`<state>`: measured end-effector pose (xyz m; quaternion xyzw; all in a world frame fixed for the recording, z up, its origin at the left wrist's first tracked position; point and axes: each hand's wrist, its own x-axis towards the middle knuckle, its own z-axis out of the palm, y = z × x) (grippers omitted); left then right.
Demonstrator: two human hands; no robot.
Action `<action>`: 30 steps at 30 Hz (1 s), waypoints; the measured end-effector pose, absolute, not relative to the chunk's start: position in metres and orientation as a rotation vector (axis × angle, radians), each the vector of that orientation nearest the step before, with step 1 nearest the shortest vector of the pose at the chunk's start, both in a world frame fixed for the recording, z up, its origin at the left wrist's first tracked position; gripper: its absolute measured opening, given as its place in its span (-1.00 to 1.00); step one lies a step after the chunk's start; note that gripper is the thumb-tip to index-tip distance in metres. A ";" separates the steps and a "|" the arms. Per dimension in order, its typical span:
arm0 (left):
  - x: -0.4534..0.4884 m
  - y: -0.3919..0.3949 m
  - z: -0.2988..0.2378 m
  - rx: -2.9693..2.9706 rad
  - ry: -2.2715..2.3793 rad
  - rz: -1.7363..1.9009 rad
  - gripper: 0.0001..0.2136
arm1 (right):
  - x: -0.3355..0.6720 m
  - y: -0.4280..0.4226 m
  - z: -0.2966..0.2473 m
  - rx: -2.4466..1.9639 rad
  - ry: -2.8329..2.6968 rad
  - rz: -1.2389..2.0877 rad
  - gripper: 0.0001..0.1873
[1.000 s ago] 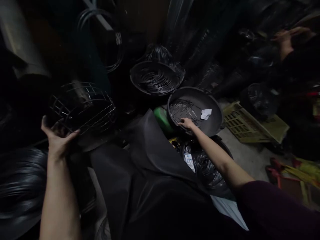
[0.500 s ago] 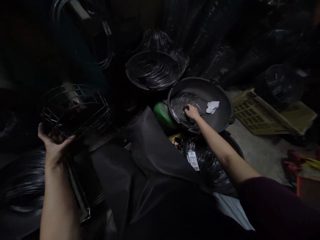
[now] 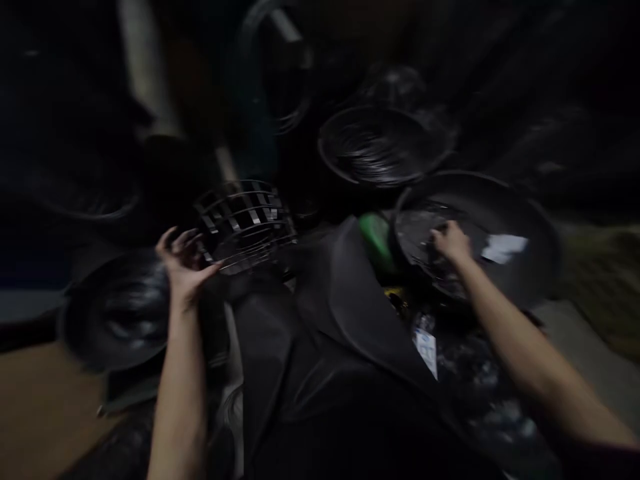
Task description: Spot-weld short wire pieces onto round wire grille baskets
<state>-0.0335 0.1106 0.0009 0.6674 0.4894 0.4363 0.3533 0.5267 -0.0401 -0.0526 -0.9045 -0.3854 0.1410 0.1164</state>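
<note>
At the left side of a round wire basket [image 3: 250,230], my left hand [image 3: 184,263] is open, its fingers spread and bent and its thumb stretched along the lower rim. Whether it touches the wire is blurred. My right hand [image 3: 454,241] reaches into a wide dark basin [image 3: 530,213], with fingers pinched together over a pile of thin dark metal rods [image 3: 420,230]. What lies between those fingertips is hidden. Beside the hand in the basin rests a crumpled white paper [image 3: 504,248].
Behind stands another basin [image 3: 345,173] with coiled wire [image 3: 370,157]. A green object [image 3: 376,243] sits between the right basin and the dark cloth [image 3: 350,300] over my lap. At left is a dark round tub [image 3: 85,320]; at right, a labelled plastic bag [image 3: 427,350] and a yellowish crate [image 3: 605,287].
The view has swung left, so everything appears farther right and blurrier. The wire basket looks turned, and my left hand sits slightly farther from its middle. My right hand stays at the rods.
</note>
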 end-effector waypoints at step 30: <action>0.015 0.092 0.056 2.318 1.278 0.872 -0.40 | 0.245 0.067 0.071 -1.172 -2.705 -0.221 -0.60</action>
